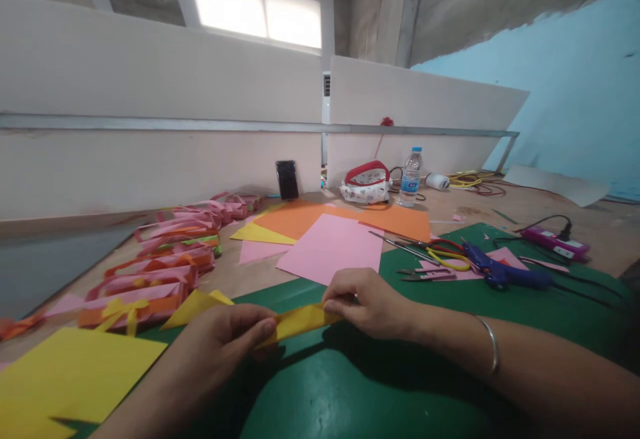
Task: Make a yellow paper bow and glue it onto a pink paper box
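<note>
A folded strip of yellow paper [298,321] is stretched between both hands just above the green cutting mat [350,385]. My left hand [227,339] pinches its left end, fingers closed on the paper. My right hand [367,302], with a silver bangle on the wrist, pinches the strip's right end. The rest of the yellow paper sticks out to the left behind my left hand.
Pink paper sheet [333,245], orange sheet [320,217] and a yellow sheet [70,375] lie around. Paper baskets [150,285] line the left. Scissors [425,255], blue glue gun [500,269], power strip [557,242], water bottle [411,177], phone [287,179] and pouch [367,184] sit beyond.
</note>
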Demonstrator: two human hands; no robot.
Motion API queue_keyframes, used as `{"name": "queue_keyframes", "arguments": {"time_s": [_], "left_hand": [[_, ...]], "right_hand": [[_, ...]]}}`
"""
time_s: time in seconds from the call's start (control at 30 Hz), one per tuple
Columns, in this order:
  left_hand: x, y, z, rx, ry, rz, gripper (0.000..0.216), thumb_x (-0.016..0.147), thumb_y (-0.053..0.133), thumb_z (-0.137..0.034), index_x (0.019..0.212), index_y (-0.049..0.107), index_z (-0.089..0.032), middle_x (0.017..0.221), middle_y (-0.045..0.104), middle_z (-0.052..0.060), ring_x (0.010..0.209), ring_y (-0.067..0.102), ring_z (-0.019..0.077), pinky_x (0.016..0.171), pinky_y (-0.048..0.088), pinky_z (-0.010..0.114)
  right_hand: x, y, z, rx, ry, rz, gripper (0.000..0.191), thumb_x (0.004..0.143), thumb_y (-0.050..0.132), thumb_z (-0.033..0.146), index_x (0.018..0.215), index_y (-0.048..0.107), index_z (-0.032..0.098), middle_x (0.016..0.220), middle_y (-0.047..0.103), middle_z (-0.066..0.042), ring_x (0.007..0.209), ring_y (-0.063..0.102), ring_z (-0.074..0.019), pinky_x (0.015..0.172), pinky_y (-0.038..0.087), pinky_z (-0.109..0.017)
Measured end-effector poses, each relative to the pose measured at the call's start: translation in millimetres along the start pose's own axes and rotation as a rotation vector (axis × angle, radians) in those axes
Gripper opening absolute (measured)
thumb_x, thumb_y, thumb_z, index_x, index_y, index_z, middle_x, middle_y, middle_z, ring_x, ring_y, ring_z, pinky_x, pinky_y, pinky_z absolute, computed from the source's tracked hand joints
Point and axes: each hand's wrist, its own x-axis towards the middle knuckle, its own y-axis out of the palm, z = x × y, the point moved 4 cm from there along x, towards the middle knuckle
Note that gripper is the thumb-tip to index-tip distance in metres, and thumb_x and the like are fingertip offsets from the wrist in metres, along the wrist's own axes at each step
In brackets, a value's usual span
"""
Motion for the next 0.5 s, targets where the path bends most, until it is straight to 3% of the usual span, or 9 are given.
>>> {"name": "queue_keyframes", "arguments": {"time_s": [0.2, 0.33, 0.5], "left_hand": [[-1.5, 4.0, 0.4, -0.049, 0.004, 0.009, 0.035, 0.077, 0.053, -0.048, 0.082, 0.070, -0.019, 0.072, 0.071, 0.003, 0.068, 0.063, 0.0195, 0.063, 0.047, 0.028], [-2.7, 3.2, -1.1, -0.051, -0.015, -0.057, 0.033, 0.073, 0.056, -0.048, 0.074, 0.071, -0.019, 0.063, 0.069, 0.001, 0.063, 0.062, 0.0185, 0.060, 0.047, 0.026], [-2.2, 4.1, 2.1, -0.022, -0.028, -0.031, 0.033, 0.074, 0.056, -0.050, 0.068, 0.069, -0.020, 0.063, 0.067, 0.000, 0.063, 0.061, 0.0185, 0.058, 0.046, 0.026]], "right_hand": [[-1.5, -0.1, 0.4, -0.055, -0.030, -0.010, 0.008, 0.075, 0.064, 0.006, 0.074, 0.069, 0.012, 0.067, 0.062, -0.001, 0.063, 0.053, -0.0103, 0.060, 0.041, -0.021], [-1.8, -0.5, 0.5, -0.069, -0.047, -0.018, 0.009, 0.073, 0.065, 0.004, 0.076, 0.069, 0.012, 0.071, 0.064, -0.003, 0.065, 0.056, -0.0113, 0.062, 0.042, -0.022], [-1.5, -0.4, 0.6, -0.069, -0.047, -0.002, 0.009, 0.076, 0.063, 0.005, 0.075, 0.068, 0.013, 0.070, 0.065, -0.002, 0.066, 0.056, -0.0115, 0.063, 0.043, -0.022]]}}
